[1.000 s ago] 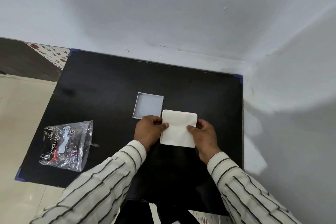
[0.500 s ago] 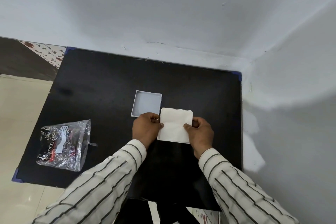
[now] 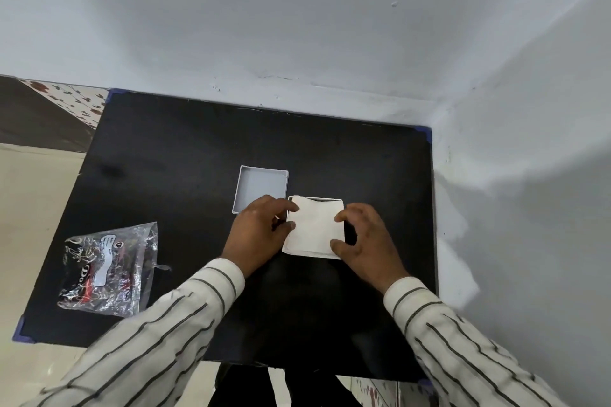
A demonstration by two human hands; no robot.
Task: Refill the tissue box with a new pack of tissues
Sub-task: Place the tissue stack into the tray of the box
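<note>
A square stack of white tissues (image 3: 313,227) lies on the black table (image 3: 185,155), just right of and nearer than a shallow white box tray (image 3: 261,187) that stands open and empty. A thin white rim with a dark gap shows along the stack's far edge; I cannot tell whether a box is under it. My left hand (image 3: 259,236) pinches the stack's left edge with thumb and fingertips. My right hand (image 3: 365,241) arches over the right edge, index fingertip and thumb touching the stack.
A crumpled clear plastic wrapper (image 3: 109,271) with black and red print lies near the table's front left. White walls close in the table at the back and right. Tiled floor lies to the left, and blue corner guards (image 3: 426,134) mark the table's corners.
The tissue stack has moved slightly away from me and sits lower, beside the tray. My right hand's grip has loosened into an arch, with only fingertips on the stack.
</note>
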